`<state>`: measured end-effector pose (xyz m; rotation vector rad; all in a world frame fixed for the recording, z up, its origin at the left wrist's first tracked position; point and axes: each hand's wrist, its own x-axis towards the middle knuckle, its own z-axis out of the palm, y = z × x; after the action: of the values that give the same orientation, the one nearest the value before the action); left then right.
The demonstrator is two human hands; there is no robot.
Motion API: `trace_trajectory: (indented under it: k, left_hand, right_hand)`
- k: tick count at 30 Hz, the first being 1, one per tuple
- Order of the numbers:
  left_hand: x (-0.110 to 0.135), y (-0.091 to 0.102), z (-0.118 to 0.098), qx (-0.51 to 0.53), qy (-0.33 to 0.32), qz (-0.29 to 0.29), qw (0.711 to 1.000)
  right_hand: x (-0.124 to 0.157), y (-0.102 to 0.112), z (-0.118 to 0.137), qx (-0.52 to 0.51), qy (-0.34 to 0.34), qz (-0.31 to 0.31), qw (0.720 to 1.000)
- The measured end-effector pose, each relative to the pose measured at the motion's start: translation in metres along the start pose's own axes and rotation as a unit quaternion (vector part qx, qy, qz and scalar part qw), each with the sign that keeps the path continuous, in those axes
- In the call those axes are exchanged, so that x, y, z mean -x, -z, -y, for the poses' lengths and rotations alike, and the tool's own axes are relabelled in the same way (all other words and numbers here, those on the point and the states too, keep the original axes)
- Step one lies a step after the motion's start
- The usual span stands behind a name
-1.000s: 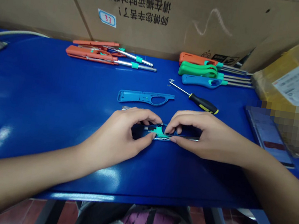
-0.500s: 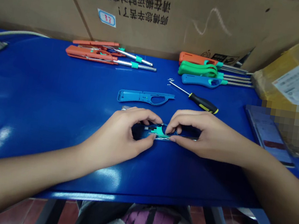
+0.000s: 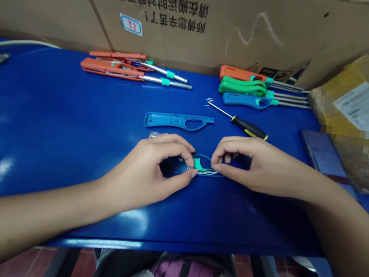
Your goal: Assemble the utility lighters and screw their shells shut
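Observation:
In the middle of the table lies an opened blue lighter half (image 3: pixel 180 167) with a green trigger (image 3: pixel 197 164) and thin white wires (image 3: pixel 207 173) along its near edge. My left hand (image 3: pixel 153 164) grips it from the left, thumb and index finger closed near the trigger. At its right end is my right hand (image 3: pixel 253 165), with thumb and index finger pinched by the wire ends; what sits between those fingertips is too small to make out. Beyond my hands rests the other blue shell half (image 3: pixel 178 121), inner side up. Small metal parts (image 3: pixel 155 135) peek out behind my left hand.
A black-and-yellow screwdriver (image 3: pixel 250 128) lies behind my right hand, with tiny screws (image 3: pixel 208 100) at its tip. Orange lighters (image 3: pixel 111 68) lie back left; orange, green and blue lighters (image 3: pixel 245 100) back right. A phone (image 3: pixel 324 155) and a taped package (image 3: pixel 356 122) stand right.
My right hand has shifted slightly right, away from the trigger, uncovering more of the white wires. My left hand's index finger has closed down toward the thumb.

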<state>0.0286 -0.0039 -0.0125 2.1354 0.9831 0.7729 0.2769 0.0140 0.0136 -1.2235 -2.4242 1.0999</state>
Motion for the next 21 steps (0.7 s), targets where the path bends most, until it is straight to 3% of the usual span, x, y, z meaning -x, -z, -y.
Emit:
trace_trajectory:
  k: [11,21]
  left_hand:
    - [0.0014,-0.0014,0.0037,-0.013,-0.028,0.02,0.999]
    - [0.0026,-0.0022,0.0031,-0.009,-0.033,0.018,0.999]
  right_hand:
    - [-0.004,-0.0078,-0.0019,-0.029,-0.004,-0.01,1.0]
    - [-0.0021,-0.0001,-0.0005,-0.046,-0.001,0.044,0.998]
